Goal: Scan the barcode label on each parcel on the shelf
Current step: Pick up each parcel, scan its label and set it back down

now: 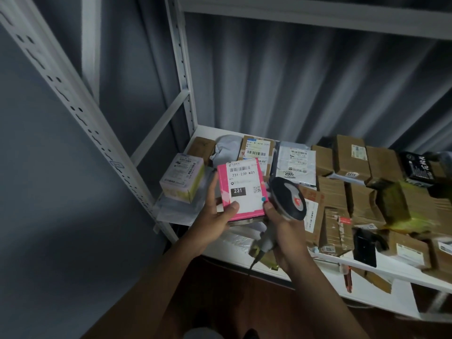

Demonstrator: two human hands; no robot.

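Both forearms reach up from the bottom edge toward the shelf. Curled fingers of the right hand wrap the grey handle of a barcode scanner, its rounded dark head tilted toward the parcel, a cable trailing from the grip. The left hand holds a flat pink box from its left side, thumb pressed on the white label, which carries a barcode and the print "231". The box is lifted above the front left part of the white shelf board. Beyond it lie a pale yellow carton, a grey plastic mailer and rows of brown cardboard boxes packed edge to edge. A perforated white metal upright bounds the left; corrugated wall closes the back.
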